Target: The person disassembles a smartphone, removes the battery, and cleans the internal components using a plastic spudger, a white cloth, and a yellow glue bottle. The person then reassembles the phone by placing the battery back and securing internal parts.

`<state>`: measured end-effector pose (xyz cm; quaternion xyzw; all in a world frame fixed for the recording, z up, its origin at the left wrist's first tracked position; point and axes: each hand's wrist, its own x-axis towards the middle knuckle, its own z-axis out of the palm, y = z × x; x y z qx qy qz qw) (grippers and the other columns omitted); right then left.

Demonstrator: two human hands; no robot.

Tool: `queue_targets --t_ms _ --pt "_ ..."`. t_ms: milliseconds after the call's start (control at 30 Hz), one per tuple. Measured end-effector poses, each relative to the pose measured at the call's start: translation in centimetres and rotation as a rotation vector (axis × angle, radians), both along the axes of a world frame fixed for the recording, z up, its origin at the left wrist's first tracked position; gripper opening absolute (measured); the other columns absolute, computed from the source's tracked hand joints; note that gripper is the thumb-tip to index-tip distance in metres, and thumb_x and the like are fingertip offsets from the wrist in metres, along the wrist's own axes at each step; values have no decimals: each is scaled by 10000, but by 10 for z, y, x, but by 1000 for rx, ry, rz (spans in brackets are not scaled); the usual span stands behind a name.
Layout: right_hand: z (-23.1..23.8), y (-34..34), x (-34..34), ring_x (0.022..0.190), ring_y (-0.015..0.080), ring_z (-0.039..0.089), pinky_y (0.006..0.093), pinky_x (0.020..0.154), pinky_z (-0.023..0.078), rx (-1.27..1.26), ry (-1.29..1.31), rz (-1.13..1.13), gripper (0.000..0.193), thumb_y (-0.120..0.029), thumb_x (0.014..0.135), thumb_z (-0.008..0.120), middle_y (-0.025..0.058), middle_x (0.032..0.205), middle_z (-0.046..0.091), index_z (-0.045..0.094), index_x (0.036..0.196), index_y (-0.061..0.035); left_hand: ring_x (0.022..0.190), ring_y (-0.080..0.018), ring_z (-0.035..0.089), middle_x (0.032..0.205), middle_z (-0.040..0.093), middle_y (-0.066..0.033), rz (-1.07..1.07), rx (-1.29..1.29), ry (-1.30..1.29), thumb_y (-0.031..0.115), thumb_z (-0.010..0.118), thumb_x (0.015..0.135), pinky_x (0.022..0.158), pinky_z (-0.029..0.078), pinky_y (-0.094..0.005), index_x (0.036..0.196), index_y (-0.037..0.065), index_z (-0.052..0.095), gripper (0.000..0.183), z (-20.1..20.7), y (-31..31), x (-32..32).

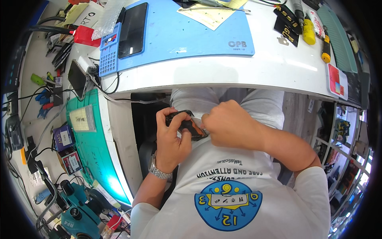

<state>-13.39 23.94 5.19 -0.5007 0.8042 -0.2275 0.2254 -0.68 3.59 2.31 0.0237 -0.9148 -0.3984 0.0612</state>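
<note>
Over my lap, my left hand [175, 137] is closed around a dark phone [193, 130] with an orange strip along its exposed face. The phone sits tilted between the thumb and fingers. My right hand [229, 124] is curled into a fist at the phone's right edge, its thumb and forefinger pinched together. A thin pale sliver shows between that pinch and the phone; its kind is hidden by my fingers. Above my hands, on the white desk [191, 75], a blue work mat [179, 40] carries another black phone [133, 30] lying flat.
The desk's front edge runs just beyond my hands. Yellow paper [213, 18] with tweezers [215, 8] lies on the mat. A yellow bottle [308, 31] and a screwdriver [326, 47] stand right. To the left are a green mat [97, 143], cables, and a teal microscope [79, 211].
</note>
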Motion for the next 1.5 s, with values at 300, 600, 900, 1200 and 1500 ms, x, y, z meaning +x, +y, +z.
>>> queue_targets --t_ms 300,600,900,1200,1500 --pt "11 -22 -27 679 416 727 518 640 578 4 -99 142 78 -77 723 767 224 677 701 801 757 -15 1256 -358 588 1247 586 -211 50 40 -18 -52 662 806 1049 534 -448 1172 -34 720 371 -2 1 3" --pt "-28 -23 -51 578 403 598 517 597 467 45 -426 179 250 -124 931 795 260 666 644 749 767 59 1244 -397 602 1243 594 -233 46 52 -10 -13 682 837 993 561 -475 1144 3 733 311 -6 -4 2" --pt "-8 -22 -8 696 382 769 485 639 612 5 8 78 125 -123 859 751 169 740 761 817 828 -22 1237 -411 595 1233 613 -240 53 -7 16 -13 668 833 1009 559 -477 1177 9 742 352 -6 -4 -1" --pt "-10 -23 6 744 328 805 462 657 632 47 41 30 118 -154 837 764 151 782 793 834 831 -59 1232 -307 598 1303 534 -197 79 39 -39 -91 666 840 1007 550 -387 1212 -32 711 379 -13 -11 6" --pt "-20 -26 6 722 417 769 532 666 603 -33 47 93 101 -143 765 790 188 720 749 811 769 -44 1267 -376 578 1200 652 -172 140 91 -14 -24 721 833 983 561 -449 1198 6 732 366 -15 -9 9"
